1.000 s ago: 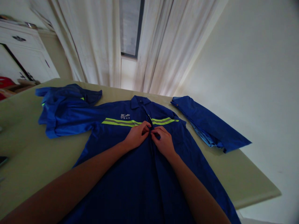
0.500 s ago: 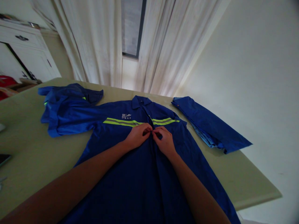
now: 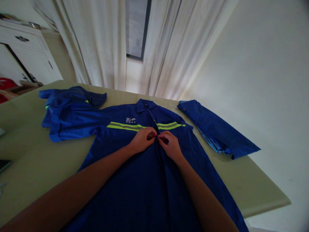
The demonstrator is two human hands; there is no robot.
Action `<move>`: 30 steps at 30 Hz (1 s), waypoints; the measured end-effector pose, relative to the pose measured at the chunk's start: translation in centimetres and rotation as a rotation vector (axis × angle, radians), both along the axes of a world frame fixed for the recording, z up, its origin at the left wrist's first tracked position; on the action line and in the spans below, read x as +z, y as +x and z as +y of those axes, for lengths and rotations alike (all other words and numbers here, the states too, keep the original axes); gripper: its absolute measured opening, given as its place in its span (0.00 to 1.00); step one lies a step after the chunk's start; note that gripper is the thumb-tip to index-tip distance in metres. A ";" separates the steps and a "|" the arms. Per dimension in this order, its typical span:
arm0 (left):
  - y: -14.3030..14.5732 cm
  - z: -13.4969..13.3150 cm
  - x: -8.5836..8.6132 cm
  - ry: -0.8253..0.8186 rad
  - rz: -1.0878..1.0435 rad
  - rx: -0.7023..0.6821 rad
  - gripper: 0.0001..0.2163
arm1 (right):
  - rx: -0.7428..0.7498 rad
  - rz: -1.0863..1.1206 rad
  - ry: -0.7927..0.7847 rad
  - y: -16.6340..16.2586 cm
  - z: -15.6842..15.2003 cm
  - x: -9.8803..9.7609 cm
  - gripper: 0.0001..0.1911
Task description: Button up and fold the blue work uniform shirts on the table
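A blue work jacket (image 3: 135,180) lies spread face up, its collar at the far end and yellow-green reflective strips across the chest. White lettering and a logo mark the chest left of the front opening. My left hand (image 3: 144,139) pinches the front edge just below the strip. Facing it, my right hand (image 3: 171,145) pinches the other side of the opening, its fingertips almost touching those of the left. Whatever small part sits between the fingertips, such as a button, is hidden.
The pale green table (image 3: 29,145) holds a crumpled blue garment (image 3: 72,100) at the far left and folded blue trousers (image 3: 217,129) at the right. A dark flat object (image 3: 4,165) lies at the left edge. Curtains (image 3: 101,45) and a wall stand behind.
Both hands stay at the same spot on the jacket front, with only a very slight shift of the fingers. The garments have not moved.
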State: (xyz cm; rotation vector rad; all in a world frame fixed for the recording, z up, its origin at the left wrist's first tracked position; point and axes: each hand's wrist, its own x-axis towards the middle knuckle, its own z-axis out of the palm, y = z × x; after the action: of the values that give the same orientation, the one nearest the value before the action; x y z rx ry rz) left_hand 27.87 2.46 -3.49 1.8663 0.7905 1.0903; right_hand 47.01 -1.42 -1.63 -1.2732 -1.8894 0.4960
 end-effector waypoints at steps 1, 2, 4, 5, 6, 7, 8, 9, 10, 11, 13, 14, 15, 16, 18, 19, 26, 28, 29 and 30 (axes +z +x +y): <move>0.0 0.0 0.0 0.001 0.000 0.002 0.06 | 0.010 0.012 -0.005 0.1 0.0 0.0 0.07; 0.0 0.0 0.0 0.002 0.001 0.003 0.06 | 0.017 0.020 -0.009 0.1 0.0 0.1 0.07; 0.0 0.0 0.0 0.003 0.008 0.011 0.06 | 0.020 0.032 -0.004 0.2 0.0 0.2 0.06; 0.0 -0.1 0.1 0.002 0.017 0.017 0.06 | 0.018 0.035 0.002 0.1 0.0 0.3 0.06; 0.0 -0.1 0.2 0.001 0.030 0.023 0.05 | 0.013 0.034 0.009 0.1 -0.1 0.3 0.05; 0.0 -0.1 0.3 -0.001 0.041 0.030 0.05 | 0.005 0.032 0.016 0.0 -0.1 0.4 0.04; 0.0 -0.1 0.3 -0.003 0.047 0.033 0.05 | -0.008 0.028 0.023 -0.1 -0.2 0.4 0.04; -0.1 -0.2 0.4 -0.007 0.045 0.032 0.05 | -0.025 0.025 0.027 -0.2 -0.2 0.4 0.04; -0.1 -0.2 0.5 -0.012 0.036 0.026 0.04 | -0.041 0.021 0.030 -0.2 -0.2 0.4 0.04; -0.1 -0.1 0.5 -0.019 0.021 0.017 0.03 | -0.053 0.017 0.032 -0.3 -0.3 0.3 0.05; -0.2 0.0 0.4 -0.038 -0.011 -0.008 0.02 | -0.057 0.005 0.028 -0.3 -0.2 0.2 0.06; -0.2 0.0 0.4 -0.047 -0.021 -0.019 0.02 | -0.054 -0.003 0.024 -0.2 -0.2 0.1 0.07; -0.2 0.1 0.3 -0.053 -0.028 -0.025 0.02 | -0.049 -0.014 0.019 -0.2 -0.1 0.1 0.08; -0.2 0.1 0.2 -0.056 -0.031 -0.029 0.02 | -0.046 -0.024 0.016 -0.2 -0.1 0.0 0.08; -0.2 0.2 0.0 -0.059 -0.037 -0.031 0.03 | -0.046 -0.039 0.017 0.0 0.0 -0.1 0.08; -0.2 0.2 -0.1 -0.060 -0.040 -0.030 0.03 | -0.045 -0.042 0.020 0.0 0.0 -0.1 0.08; -0.1 0.4 -0.3 -0.064 -0.050 -0.020 0.04 | -0.030 -0.045 0.054 -0.1 -0.3 0.4 0.06; -0.2 0.3 0.0 -0.058 -0.035 -0.019 0.03 | -0.028 -0.062 0.061 -0.3 -0.4 0.5 0.07; -0.2 0.2 0.1 -0.051 -0.022 -0.013 0.03 | -0.031 -0.067 0.064 -0.3 -0.4 0.6 0.08; -0.2 0.1 0.3 -0.043 -0.008 -0.003 0.02 | -0.037 -0.071 0.066 -0.4 -0.5 0.7 0.08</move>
State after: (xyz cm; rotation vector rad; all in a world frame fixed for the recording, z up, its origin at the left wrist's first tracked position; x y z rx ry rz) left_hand 27.71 2.53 -3.19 1.8260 0.7997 1.0703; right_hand 46.60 -1.87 -0.96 -1.2958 -1.9214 0.3701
